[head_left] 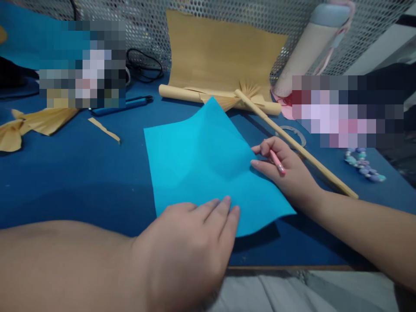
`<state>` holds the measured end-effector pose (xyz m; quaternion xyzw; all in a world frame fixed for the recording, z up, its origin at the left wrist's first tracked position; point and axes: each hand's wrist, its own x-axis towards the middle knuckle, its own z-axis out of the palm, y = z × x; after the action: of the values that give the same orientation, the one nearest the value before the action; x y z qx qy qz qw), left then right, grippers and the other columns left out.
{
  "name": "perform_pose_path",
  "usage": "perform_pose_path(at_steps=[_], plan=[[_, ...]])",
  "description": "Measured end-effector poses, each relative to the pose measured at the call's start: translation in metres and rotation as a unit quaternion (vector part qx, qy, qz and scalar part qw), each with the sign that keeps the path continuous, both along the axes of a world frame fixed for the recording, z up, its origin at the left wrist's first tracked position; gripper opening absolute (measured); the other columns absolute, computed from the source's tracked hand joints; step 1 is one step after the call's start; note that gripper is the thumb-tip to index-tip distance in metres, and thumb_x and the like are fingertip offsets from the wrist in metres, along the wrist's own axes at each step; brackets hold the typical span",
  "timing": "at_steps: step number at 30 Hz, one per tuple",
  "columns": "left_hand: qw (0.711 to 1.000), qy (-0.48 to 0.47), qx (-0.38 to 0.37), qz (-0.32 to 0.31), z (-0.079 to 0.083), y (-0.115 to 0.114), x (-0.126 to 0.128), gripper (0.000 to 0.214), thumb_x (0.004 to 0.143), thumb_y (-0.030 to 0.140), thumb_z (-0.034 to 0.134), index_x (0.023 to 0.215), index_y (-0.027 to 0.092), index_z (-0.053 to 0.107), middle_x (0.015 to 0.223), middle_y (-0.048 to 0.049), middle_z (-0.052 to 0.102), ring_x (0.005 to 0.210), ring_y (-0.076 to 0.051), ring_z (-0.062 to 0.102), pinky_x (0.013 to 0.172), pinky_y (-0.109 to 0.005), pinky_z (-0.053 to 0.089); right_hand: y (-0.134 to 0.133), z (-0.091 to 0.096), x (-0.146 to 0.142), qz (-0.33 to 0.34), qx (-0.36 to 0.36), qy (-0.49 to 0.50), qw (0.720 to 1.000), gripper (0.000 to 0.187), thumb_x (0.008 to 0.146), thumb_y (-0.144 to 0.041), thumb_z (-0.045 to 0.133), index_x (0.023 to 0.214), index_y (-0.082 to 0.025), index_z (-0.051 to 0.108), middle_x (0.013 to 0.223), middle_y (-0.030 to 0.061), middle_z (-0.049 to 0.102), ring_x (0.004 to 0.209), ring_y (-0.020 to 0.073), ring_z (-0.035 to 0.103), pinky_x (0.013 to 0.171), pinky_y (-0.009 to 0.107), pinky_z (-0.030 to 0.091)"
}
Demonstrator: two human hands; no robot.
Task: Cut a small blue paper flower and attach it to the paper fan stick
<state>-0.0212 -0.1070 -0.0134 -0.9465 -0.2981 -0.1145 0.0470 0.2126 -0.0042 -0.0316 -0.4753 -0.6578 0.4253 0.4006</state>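
A sheet of bright blue paper (201,164) lies at an angle on the dark blue desk mat (81,190), its edges slightly curled. My left hand (185,247) rests flat with its fingertips on the sheet's near edge and holds nothing. My right hand (282,169) grips a short pink pencil (277,161), with its fingertips at the sheet's right edge. The pencil's tip is hidden inside my fingers.
A long bamboo stick (292,141) lies just beyond my right hand, across a rolled tan paper (195,96). Folded tan paper pieces (42,121) lie at the left, near a blue pen (121,105). Beads (364,164) lie at the right. Perforated metal mesh (227,26) stands behind. Pixelated patches hide some areas.
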Motion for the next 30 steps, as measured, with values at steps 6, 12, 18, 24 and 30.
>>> perform_pose_path(at_steps=[6,12,18,24,30], plan=[[0.99,-0.051,-0.107,-0.073,0.012,0.003,-0.001,0.054,0.105,0.05,0.029,0.131,0.018,0.064,0.131,-0.0043,0.071,0.11,-0.02,0.073,0.074,-0.03,0.062,0.009,0.001,0.003,0.051,0.005,-0.05,0.997,0.024,0.08,-0.019,0.073,0.08,-0.024,0.049,0.067,-0.0044,0.04,0.057,0.0113,0.034,0.054,0.027,0.031],[0.974,-0.087,0.039,0.208,0.017,0.12,-0.042,0.092,0.095,0.062,0.039,0.155,-0.005,0.018,0.166,-0.028,0.015,0.151,-0.049,0.012,0.117,-0.064,0.018,0.004,0.004,0.008,0.096,0.159,-0.091,0.978,0.021,0.084,-0.009,0.064,0.075,-0.025,0.053,0.07,-0.0011,0.051,0.063,0.0146,0.043,0.067,0.034,0.041],[0.911,-0.24,-0.266,0.206,0.0,0.181,-0.083,0.074,0.09,0.052,0.042,0.151,0.01,0.041,0.129,-0.0154,0.068,0.116,-0.033,0.065,0.092,-0.046,0.051,0.007,-0.001,0.006,0.111,0.14,-0.06,0.982,0.02,0.086,-0.016,0.066,0.073,-0.025,0.053,0.07,-0.0009,0.053,0.062,0.0151,0.045,0.067,0.036,0.043],[0.839,-0.28,-0.397,0.247,0.011,0.182,-0.1,0.044,0.09,0.05,0.056,0.104,0.011,0.07,0.084,-0.0035,0.075,0.071,-0.014,0.066,0.066,-0.03,0.054,0.015,0.001,0.006,0.071,0.06,-0.05,0.994,0.025,0.083,-0.025,0.074,0.078,-0.023,0.049,0.077,-0.0016,0.051,0.067,0.013,0.043,0.069,0.031,0.042],[0.71,-0.421,-0.42,0.376,0.01,0.203,-0.137,0.014,0.077,0.025,0.077,0.083,0.018,0.066,0.059,0.0035,0.061,0.043,-0.008,0.05,0.042,-0.017,0.045,0.02,0.001,0.01,0.155,-0.035,-0.069,0.985,0.032,0.084,-0.029,0.074,0.081,-0.022,0.043,0.068,-0.0059,0.033,0.059,0.0099,0.028,0.053,0.025,0.027]])
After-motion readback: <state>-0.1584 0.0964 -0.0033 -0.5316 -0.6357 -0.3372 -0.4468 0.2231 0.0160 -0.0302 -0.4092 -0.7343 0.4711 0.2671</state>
